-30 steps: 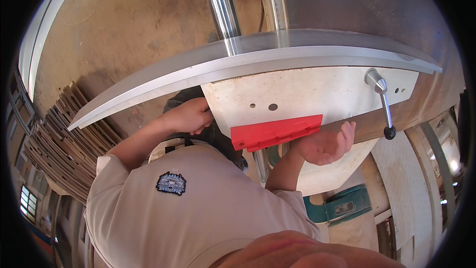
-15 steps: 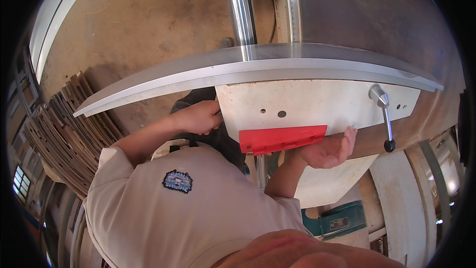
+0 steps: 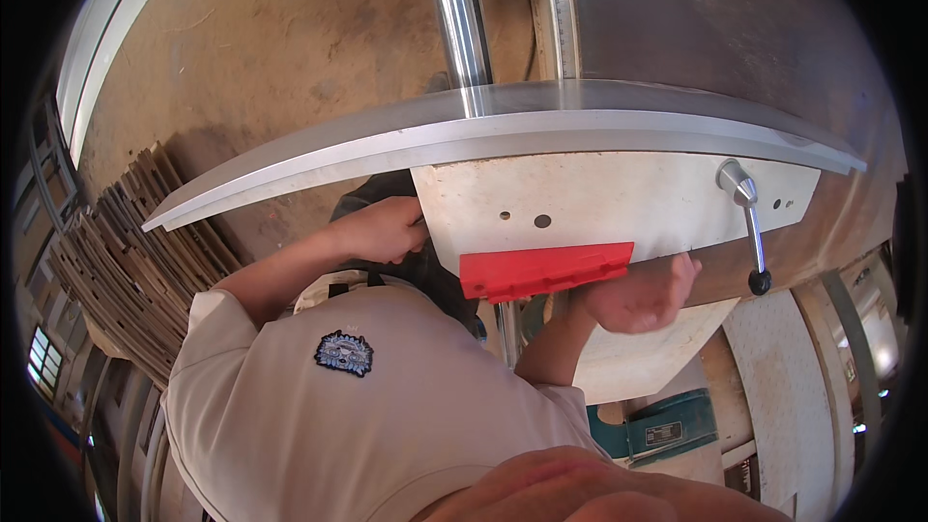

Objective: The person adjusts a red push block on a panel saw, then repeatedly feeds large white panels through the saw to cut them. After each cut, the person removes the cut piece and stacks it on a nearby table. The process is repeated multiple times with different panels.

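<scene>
Watching through the head view, I have the left hand [image 3: 385,232] just beside the white panel's [image 3: 619,198] left edge, knuckles up, fingers curled under; can't tell if they're clamped on anything. My right hand [image 3: 643,300] sits below the panel's lower edge, palm turned up, fingers half-curled and apart from the thumb, slightly blurred. Writing: label plate [image 3: 664,433] on a green machine [image 3: 698,418], below the panel, print too small to read; blue-and-white patch [image 3: 344,353] on the shirt, lower left of the panel. Red piece [image 3: 546,269]: long, bright, notched lower edge, along the panel's lower edge. Panel pale, smudged, with dark holes; silver lever [image 3: 751,222], black knob, at its right end.
</scene>
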